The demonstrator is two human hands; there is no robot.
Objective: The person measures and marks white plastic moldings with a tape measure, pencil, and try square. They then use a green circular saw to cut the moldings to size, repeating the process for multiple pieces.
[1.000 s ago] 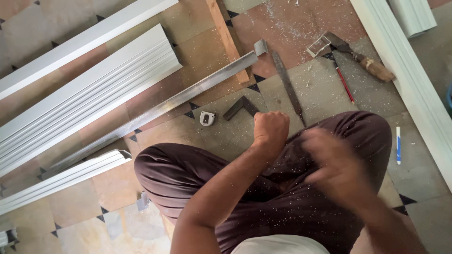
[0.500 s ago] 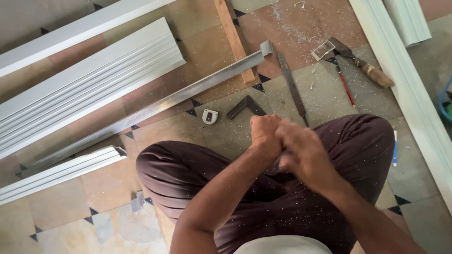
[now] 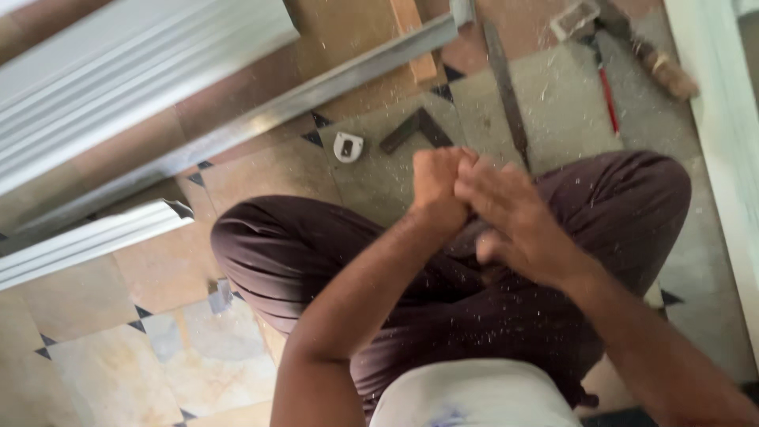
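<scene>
I sit cross-legged on a tiled floor in dark brown trousers (image 3: 316, 253) flecked with pale dust. My left hand (image 3: 437, 188) is a closed fist held over my knees, and nothing shows inside it. My right hand (image 3: 518, 221) lies against that fist from the right, fingers flat and slightly apart, holding nothing. Just beyond my hands on the floor lie a small white tape measure (image 3: 348, 146) and a dark try square (image 3: 417, 130).
A long grey metal channel (image 3: 316, 95) runs diagonally across the floor. White ribbed mouldings lie at upper left (image 3: 134, 71) and at left (image 3: 87, 241). A saw blade (image 3: 506, 91), a red-handled tool (image 3: 607, 95), a hammer (image 3: 664, 69) and a wooden strip (image 3: 415, 39) lie ahead. A white frame (image 3: 719, 119) borders the right.
My right hand swung in from the right and met my left fist, staying pressed against it. The view moved closer and tilted down.
</scene>
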